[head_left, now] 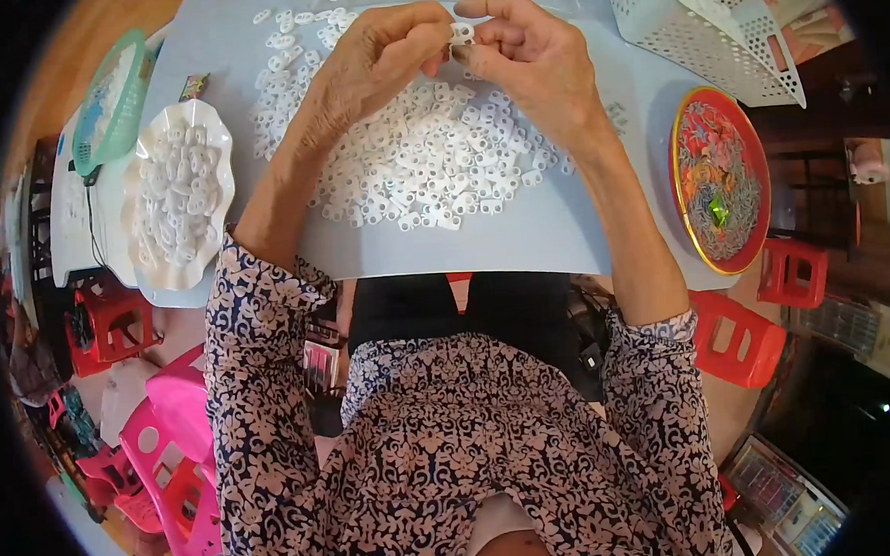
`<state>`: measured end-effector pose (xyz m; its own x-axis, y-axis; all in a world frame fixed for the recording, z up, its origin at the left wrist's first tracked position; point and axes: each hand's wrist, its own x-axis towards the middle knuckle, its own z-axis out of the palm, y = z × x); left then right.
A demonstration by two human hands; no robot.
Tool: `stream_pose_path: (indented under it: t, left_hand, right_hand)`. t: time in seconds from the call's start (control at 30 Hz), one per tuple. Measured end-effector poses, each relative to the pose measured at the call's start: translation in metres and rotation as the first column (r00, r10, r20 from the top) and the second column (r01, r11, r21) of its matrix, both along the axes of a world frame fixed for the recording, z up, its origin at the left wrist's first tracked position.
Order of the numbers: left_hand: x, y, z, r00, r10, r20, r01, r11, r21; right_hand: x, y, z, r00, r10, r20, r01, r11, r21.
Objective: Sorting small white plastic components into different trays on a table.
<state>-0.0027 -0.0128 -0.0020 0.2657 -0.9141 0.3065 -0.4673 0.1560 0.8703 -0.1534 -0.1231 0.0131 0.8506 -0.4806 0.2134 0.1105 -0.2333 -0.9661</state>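
Left hand (388,59) and right hand (540,64) at top centre, fingertips of both pinching one white piece (463,32), heap (431,166) of similar pieces below, white dish (183,277) at left, red tray (754,184) at right

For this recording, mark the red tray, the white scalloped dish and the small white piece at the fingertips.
Red tray (763,193), head view: right inner wall.
White scalloped dish (225,160), head view: right rim.
Small white piece (464,30), head view: visible face.
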Motion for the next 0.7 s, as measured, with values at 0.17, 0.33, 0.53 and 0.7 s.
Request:
stream_pose_path:
  t: [0.17, 0.33, 0.53, 0.7]
  left_hand:
    - [-0.0019, -0.0006, 0.0005, 1.000, -0.002, 0.004, 0.003, 1.000, -0.023]
    - [0.0004, -0.0002, -0.0007, 1.000, -0.015, 0.001, 0.015, 1.000, -0.004]
    - [-0.0024, -0.0005, -0.0004, 1.000, 0.007, 0.004, -0.007, 1.000, -0.013]
    - [-0.0060, -0.0029, -0.0038, 0.995, 0.011, -0.100, -0.016, 0.999, -0.042]
  right_hand:
    - [0.0005, 0.0001, -0.0011, 1.000, -0.021, -0.002, 0.021, 1.000, 0.011]
    - [0.0004, 0.0003, -0.0014, 1.000, -0.017, 0.001, 0.017, 1.000, -0.005]
    - [0.0006, 0.0025, 0.0006, 0.998, -0.064, -0.004, 0.064, 0.998, 0.011]
    - [0.0003, 0.0033, -0.0002, 0.996, -0.088, 0.000, 0.088, 0.995, 0.053]
